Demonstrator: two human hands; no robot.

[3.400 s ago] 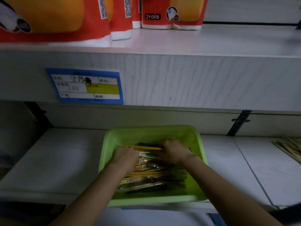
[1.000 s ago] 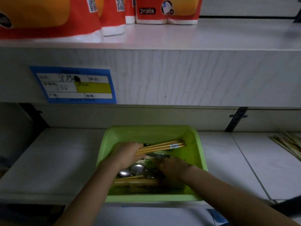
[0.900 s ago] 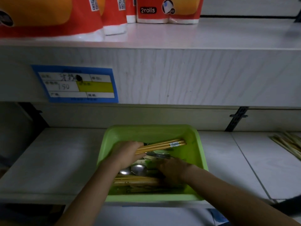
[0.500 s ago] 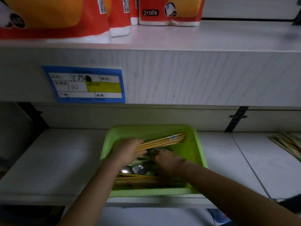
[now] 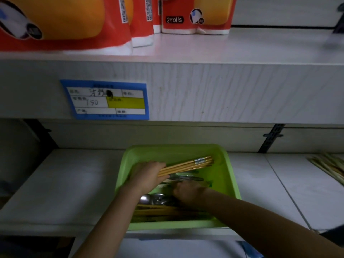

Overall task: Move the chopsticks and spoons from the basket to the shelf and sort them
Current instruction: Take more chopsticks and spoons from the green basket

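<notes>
A green plastic basket (image 5: 230, 175) sits on the lower white shelf (image 5: 65, 183). My left hand (image 5: 147, 177) is inside it, shut on a bundle of yellow chopsticks (image 5: 188, 165) that points up and to the right above the basket's contents. My right hand (image 5: 188, 192) reaches down into the middle of the basket among the utensils; its fingers are curled over dark packaged items, and I cannot see whether it grips one. Metal spoons (image 5: 156, 199) and more chopsticks (image 5: 160, 211) lie at the basket's near side.
A pile of chopsticks (image 5: 329, 168) lies on the lower shelf at the far right. The upper shelf (image 5: 223, 86) overhangs and carries red tissue packs (image 5: 195, 15) and a blue price label (image 5: 106, 99). A black bracket (image 5: 270, 138) is on the back wall.
My left hand has lifted a bundle of yellow chopsticks out of the pile and holds it. My right hand has moved a little further back in the basket.
</notes>
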